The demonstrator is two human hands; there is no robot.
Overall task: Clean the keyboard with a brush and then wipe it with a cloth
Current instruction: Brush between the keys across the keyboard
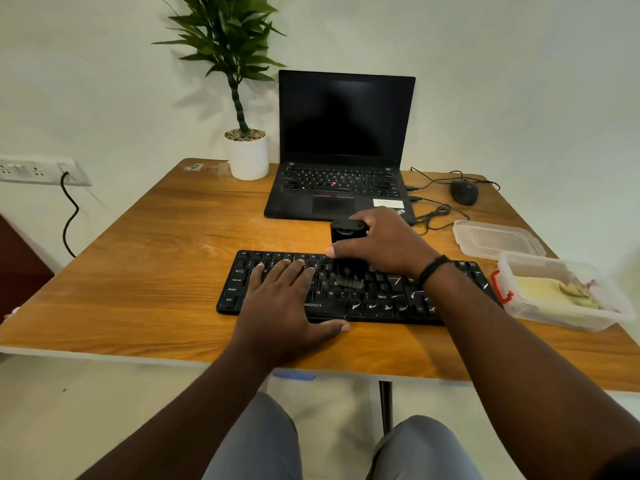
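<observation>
A black keyboard lies near the front edge of the wooden table. My left hand rests flat on its left half, fingers straight over the keys, thumb at the front edge. My right hand grips a black brush by its blocky handle; the bristles touch the keys at the keyboard's middle. A yellowish cloth lies inside a clear plastic box at the right.
An open black laptop stands behind the keyboard. A potted plant is at the back left, a mouse with cables at the back right. A clear lid lies behind the box.
</observation>
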